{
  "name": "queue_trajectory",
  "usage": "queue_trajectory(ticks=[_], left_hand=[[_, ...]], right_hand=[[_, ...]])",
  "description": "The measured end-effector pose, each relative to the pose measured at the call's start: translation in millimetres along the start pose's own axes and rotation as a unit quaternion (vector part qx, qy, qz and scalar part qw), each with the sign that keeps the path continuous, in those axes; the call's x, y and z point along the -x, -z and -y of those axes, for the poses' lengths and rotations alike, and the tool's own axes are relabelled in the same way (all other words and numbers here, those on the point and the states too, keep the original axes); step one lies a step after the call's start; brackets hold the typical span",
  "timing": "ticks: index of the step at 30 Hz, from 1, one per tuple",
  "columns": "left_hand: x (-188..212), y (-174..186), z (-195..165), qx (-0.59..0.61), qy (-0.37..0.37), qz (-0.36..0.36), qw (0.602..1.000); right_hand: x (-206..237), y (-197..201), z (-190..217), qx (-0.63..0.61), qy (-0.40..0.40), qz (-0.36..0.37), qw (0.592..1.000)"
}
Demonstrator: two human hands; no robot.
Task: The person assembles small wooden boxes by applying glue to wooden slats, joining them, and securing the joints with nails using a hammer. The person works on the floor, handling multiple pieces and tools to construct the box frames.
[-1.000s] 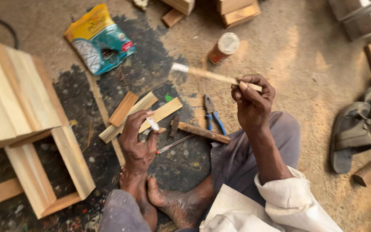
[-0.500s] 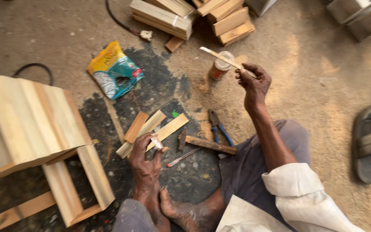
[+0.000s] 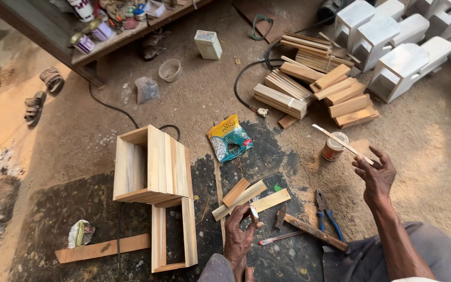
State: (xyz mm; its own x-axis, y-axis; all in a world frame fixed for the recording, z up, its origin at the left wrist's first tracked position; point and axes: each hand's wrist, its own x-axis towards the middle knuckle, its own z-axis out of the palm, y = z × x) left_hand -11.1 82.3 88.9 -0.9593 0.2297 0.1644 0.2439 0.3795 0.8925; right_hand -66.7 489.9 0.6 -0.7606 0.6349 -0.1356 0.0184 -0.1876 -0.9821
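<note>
A person sits on a dusty workshop floor. Their right hand [image 3: 376, 175] is raised, pinching a thin wooden stick [image 3: 340, 143] between thumb and fingers, just in front of a small round tin [image 3: 334, 147]. Their left hand [image 3: 240, 236] grips a small pale object [image 3: 253, 212] at its fingertips, above short wood strips [image 3: 250, 196]. Blue-handled pliers [image 3: 324, 210] and a hammer [image 3: 309, 231] lie between the hands. A slatted wooden box [image 3: 151, 167] stands to the left.
</note>
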Motion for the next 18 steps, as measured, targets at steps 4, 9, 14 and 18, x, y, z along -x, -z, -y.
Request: queue_trajectory(ticks=[4,9,14,18], left_hand=[[4.6,4.4,3.8,0.007,-0.001,0.006,1.0],[6.0,2.0,21.3,-0.023,-0.053,-0.027,0.998],[30.0,-12.4,32.9,0.018,-0.035,0.018,0.999],[35.3,-23.8,36.5,0.052,-0.026,0.071,0.996]], right_hand=[[21.8,8.7,3.8,0.045,0.077,-0.077,0.993],[73.1,-3.2,30.1,0.219,0.205,-0.094,0.949],[169.8,-48.8,34.1,0.174,0.145,0.341,0.913],[222.6,-80.8,5.5,0.167,0.067,0.411,0.894]])
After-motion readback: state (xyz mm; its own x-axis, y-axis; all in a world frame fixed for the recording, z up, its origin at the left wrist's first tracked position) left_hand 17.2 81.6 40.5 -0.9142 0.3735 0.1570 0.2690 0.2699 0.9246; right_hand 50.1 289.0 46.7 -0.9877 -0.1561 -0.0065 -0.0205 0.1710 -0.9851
